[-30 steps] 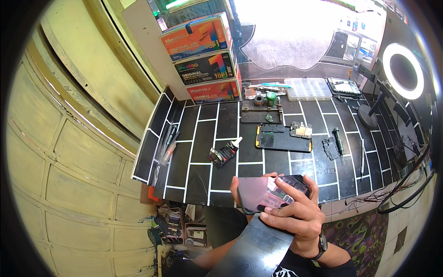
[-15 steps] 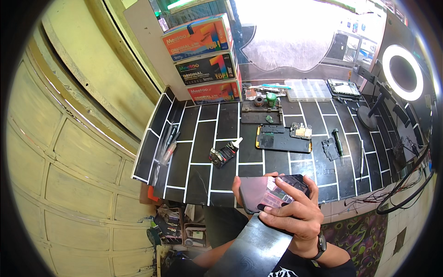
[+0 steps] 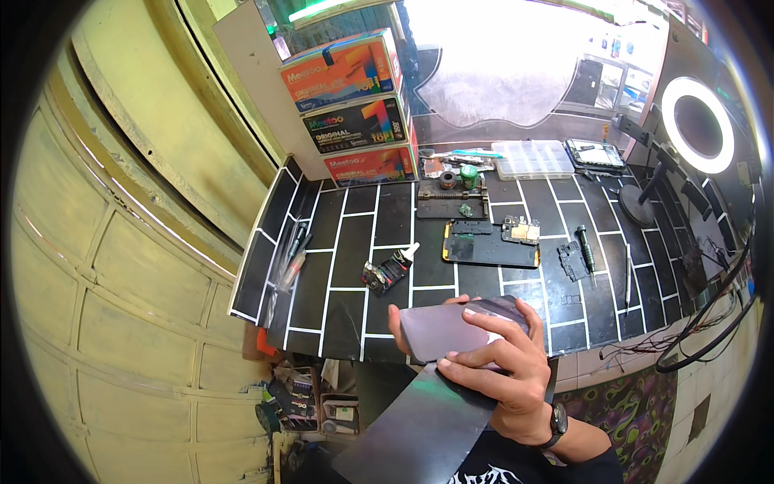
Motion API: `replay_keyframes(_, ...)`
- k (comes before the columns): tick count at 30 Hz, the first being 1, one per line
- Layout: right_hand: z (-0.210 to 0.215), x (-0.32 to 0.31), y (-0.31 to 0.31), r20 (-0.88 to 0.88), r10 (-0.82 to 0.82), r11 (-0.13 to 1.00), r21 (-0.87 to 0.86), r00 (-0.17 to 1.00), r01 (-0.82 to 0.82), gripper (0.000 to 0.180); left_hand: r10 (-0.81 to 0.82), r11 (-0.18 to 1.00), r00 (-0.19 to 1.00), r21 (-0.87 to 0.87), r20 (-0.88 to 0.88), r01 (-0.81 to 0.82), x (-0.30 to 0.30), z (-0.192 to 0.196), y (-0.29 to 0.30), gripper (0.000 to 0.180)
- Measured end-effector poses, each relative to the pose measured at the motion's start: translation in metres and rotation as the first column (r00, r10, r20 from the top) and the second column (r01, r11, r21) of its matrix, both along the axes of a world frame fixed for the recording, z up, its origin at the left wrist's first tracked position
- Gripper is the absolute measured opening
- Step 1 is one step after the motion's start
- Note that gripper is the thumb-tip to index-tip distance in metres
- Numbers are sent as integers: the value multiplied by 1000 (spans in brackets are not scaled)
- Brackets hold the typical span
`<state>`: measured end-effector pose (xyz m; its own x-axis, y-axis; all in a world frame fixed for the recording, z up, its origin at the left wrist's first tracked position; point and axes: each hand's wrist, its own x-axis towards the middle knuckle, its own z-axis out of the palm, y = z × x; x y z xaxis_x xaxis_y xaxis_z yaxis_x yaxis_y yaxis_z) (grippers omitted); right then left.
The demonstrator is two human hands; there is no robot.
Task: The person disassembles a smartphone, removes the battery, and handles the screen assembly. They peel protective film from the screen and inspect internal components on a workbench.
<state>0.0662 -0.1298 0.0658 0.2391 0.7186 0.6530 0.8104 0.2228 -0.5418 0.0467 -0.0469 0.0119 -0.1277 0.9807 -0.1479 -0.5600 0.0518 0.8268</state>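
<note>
Left hand (image 3: 396, 324) grips the phone (image 3: 435, 331) at its left end, right hand (image 3: 516, 367) clasps the other, thumb along the dark sheet's (image 3: 415, 423) top edge! The phone's up by the table's (image 3: 347, 274) near edge, tabletop stretching leftward.

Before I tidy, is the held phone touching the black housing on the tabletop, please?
Apart: the head view shows dark tabletop between the phone and housing.
</note>
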Motion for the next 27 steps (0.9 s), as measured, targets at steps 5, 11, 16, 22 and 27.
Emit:
replay_keyframes(5, 7, -1, -1, 82, -58, 998, 22, 995, 56, 31, 136, 991, 984, 25, -114, -134, 8, 3, 3, 79)
replay_keyframes(11, 23, -9, -15, 149, -206, 979, 31, 967, 203, 28, -22, 964, 995, 262, -94, 46, -5, -3, 12, 101)
replay_keyframes(16, 45, -6, -34, 60, -280, 958, -46, 958, 283, 20, -69, 769, 969, 606, -239, 204, -30, -4, 32, 130)
replay_keyframes(22, 1, 72, -42, 81, -670, 731, -104, 738, 674, 40, -426, 817, 904, 417, -30, 399, -47, -1, 38, 121)
replay_keyframes(27, -62, 121, -51, 417, -661, 520, -345, 624, 781, 48, -687, 724, 695, 278, 210, 631, -55, -5, 45, 95)
